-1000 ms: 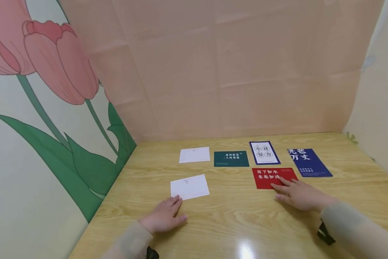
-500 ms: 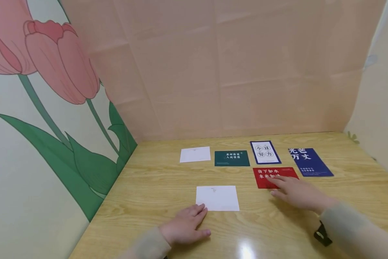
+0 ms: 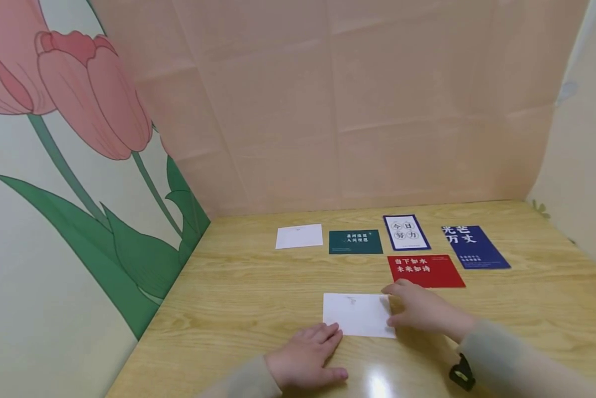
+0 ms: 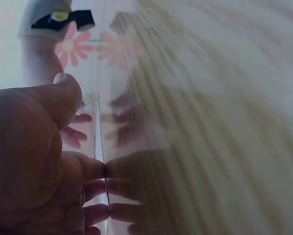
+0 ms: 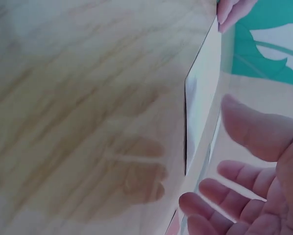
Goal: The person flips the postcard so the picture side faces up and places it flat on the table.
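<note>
A white card (image 3: pixel 360 315) with a small grey print at its top lies flat on the wood-grain table (image 3: pixel 228 293). My left hand (image 3: pixel 305 356) rests its outstretched fingertips on the card's lower left corner; in the left wrist view, the fingertips (image 4: pixel 105 169) meet the card's thin edge. At the card's right edge hovers my right hand (image 3: pixel 424 309), thumb and fingers spread apart around that side. The right wrist view has the right hand (image 5: pixel 264 181) beside the white card (image 5: pixel 203 83), nothing pinched. Just behind lies a red card (image 3: pixel 424 271) with white characters.
Further back lie another white card (image 3: pixel 299 236), a green card (image 3: pixel 355 242), a blue-bordered white card (image 3: pixel 406 232) and a blue card (image 3: pixel 477 247). A pinkish sheet (image 3: pixel 353 110) hangs behind the table. A tulip-painted wall (image 3: pixel 79 221) stands at the left.
The near white card has slid right and toward me under my left fingertips, turning straighter. My right hand has left the red card and come down-left to the white card's right edge.
</note>
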`<state>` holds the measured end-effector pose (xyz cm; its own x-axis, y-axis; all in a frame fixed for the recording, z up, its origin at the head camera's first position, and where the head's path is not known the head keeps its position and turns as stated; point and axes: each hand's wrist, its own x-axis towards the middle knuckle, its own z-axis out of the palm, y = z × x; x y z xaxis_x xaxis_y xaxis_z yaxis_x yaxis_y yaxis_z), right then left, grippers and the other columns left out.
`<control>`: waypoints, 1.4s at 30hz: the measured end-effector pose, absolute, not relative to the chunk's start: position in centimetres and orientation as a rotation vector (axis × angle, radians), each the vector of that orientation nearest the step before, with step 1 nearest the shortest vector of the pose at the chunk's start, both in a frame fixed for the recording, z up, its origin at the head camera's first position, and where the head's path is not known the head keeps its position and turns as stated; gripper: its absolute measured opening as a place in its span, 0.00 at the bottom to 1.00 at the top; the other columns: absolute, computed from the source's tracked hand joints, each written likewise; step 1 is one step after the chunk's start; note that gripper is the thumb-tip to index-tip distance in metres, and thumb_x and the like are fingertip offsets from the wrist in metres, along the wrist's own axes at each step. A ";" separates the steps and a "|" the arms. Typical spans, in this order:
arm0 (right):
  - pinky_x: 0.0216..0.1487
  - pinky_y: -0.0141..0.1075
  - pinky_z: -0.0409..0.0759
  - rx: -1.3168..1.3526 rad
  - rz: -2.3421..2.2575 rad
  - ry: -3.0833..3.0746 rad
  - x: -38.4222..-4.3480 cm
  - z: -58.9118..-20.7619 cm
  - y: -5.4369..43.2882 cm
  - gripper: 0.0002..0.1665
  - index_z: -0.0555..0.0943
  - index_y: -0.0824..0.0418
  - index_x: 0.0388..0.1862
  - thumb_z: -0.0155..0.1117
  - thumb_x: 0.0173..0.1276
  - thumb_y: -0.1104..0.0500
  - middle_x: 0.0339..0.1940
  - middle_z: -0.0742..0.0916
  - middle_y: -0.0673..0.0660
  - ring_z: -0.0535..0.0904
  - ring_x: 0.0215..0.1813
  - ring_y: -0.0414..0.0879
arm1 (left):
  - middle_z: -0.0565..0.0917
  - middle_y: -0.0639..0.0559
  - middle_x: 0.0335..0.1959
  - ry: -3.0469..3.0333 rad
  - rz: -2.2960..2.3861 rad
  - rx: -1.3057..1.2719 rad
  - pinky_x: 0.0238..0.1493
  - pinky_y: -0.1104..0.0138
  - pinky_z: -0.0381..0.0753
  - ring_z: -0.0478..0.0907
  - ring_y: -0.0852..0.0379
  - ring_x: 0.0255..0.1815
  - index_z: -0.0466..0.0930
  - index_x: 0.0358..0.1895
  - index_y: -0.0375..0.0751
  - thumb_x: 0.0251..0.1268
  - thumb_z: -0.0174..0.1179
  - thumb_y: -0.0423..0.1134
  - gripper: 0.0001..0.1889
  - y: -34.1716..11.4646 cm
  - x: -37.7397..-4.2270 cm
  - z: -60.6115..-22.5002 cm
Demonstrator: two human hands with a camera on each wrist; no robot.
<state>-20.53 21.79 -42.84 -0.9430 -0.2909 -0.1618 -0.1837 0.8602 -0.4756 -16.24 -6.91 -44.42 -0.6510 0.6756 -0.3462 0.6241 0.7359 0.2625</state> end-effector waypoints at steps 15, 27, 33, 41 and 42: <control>0.50 0.52 0.78 -0.279 -0.640 2.790 -21.6 -43.4 20.9 0.45 0.79 0.54 0.55 0.85 0.33 0.46 0.48 0.78 0.56 0.74 0.46 0.50 | 0.74 0.61 0.59 2.595 0.246 1.123 0.61 0.59 0.66 0.68 0.59 0.60 0.75 0.63 0.55 0.66 0.50 0.66 0.29 -5.6 -18.6 -44.1; 0.46 0.47 0.80 -0.285 -0.618 2.781 -21.9 -43.4 20.8 0.44 0.79 0.55 0.53 0.85 0.32 0.48 0.44 0.78 0.55 0.73 0.43 0.48 | 0.79 0.63 0.44 2.634 0.216 1.047 0.50 0.68 0.72 0.72 0.65 0.43 0.84 0.49 0.54 0.60 0.65 0.54 0.17 -4.3 -21.8 -43.5; 0.44 0.45 0.80 -0.292 -0.611 2.782 -22.0 -43.3 20.7 0.44 0.78 0.55 0.53 0.85 0.32 0.48 0.42 0.77 0.54 0.73 0.42 0.48 | 0.77 0.60 0.48 2.703 0.300 0.840 0.51 0.68 0.74 0.72 0.63 0.44 0.83 0.46 0.55 0.54 0.70 0.52 0.16 -4.0 -23.4 -43.8; 0.43 0.44 0.80 -0.286 -0.611 2.780 -22.2 -43.5 20.7 0.46 0.77 0.55 0.53 0.85 0.31 0.47 0.41 0.77 0.54 0.73 0.41 0.48 | 0.76 0.55 0.50 2.764 0.465 0.579 0.57 0.61 0.71 0.69 0.57 0.48 0.78 0.50 0.49 0.45 0.76 0.53 0.28 -4.0 -24.8 -44.4; 0.43 0.44 0.81 -0.284 -0.613 2.779 -22.2 -43.5 20.7 0.46 0.77 0.55 0.53 0.85 0.31 0.47 0.41 0.77 0.54 0.73 0.41 0.48 | 0.76 0.55 0.50 2.763 0.476 0.563 0.58 0.60 0.70 0.69 0.56 0.49 0.78 0.51 0.48 0.44 0.76 0.53 0.29 -4.0 -24.9 -44.5</control>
<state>-22.19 20.72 -43.48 -0.9411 -0.2490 -0.2288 -0.1297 0.8906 -0.4359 -24.87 -4.02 -44.47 -0.8846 0.4193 -0.2043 0.3267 0.8696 0.3703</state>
